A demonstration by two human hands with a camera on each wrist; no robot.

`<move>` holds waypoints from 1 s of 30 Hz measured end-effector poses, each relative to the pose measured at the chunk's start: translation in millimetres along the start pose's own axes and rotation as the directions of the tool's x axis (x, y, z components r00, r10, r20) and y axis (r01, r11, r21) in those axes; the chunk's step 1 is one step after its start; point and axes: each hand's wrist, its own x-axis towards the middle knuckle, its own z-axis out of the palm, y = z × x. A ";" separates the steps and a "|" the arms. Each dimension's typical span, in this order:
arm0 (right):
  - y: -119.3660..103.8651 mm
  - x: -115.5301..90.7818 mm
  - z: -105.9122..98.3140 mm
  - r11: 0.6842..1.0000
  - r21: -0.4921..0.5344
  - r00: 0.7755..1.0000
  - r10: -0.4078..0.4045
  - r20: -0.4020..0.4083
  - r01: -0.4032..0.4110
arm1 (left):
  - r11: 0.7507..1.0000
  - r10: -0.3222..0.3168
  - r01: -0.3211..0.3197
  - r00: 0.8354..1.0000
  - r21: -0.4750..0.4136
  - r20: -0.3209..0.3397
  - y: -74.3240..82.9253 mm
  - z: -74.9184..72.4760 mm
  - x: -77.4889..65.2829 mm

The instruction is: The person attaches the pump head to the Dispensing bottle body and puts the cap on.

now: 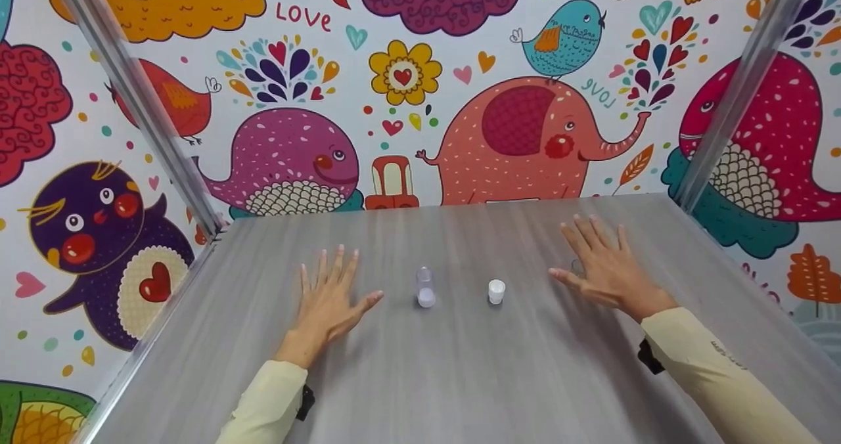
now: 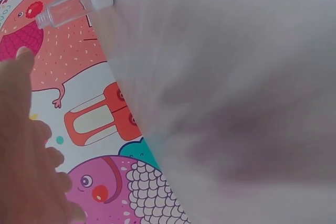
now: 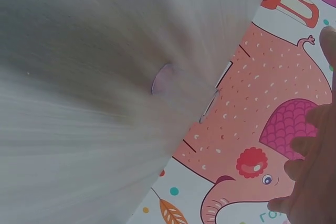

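My left hand (image 1: 326, 303) is held over the left side of the table with fingers spread and nothing in it. A small clear bottle (image 1: 425, 288) stands upright to its right; its lower part looks white. In the left wrist view the bottle (image 2: 68, 9) shows a bare threaded neck. A small white cylinder (image 1: 497, 291), like a cap, stands between the bottle and my right hand (image 1: 608, 270). That hand is spread and holds nothing. Near its thumb is a clear, see-through cup-like container (image 1: 577, 266), partly hidden by the hand; the right wrist view shows the container (image 3: 184, 90) faintly.
The grey wood-grain table (image 1: 420, 378) runs back to a wall (image 1: 460, 122) printed with cartoon animals. Metal posts (image 1: 141, 102) rise at its back left and back right corners. A metal edge strip (image 1: 151, 339) runs along the left side.
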 end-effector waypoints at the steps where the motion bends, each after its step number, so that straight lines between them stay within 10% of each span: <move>1: -0.9 0.1 -0.1 1.000 -0.004 1.000 -0.004 -0.002 0.004 | 1.000 0.003 -0.003 1.000 -0.008 -0.001 0.4 0.4 -0.3; 30: -26.8 2.6 17.0 0.996 -0.023 0.996 -0.087 -0.022 0.086 | 0.994 0.046 -0.046 0.999 -0.095 0.004 19.0 21.5 -5.1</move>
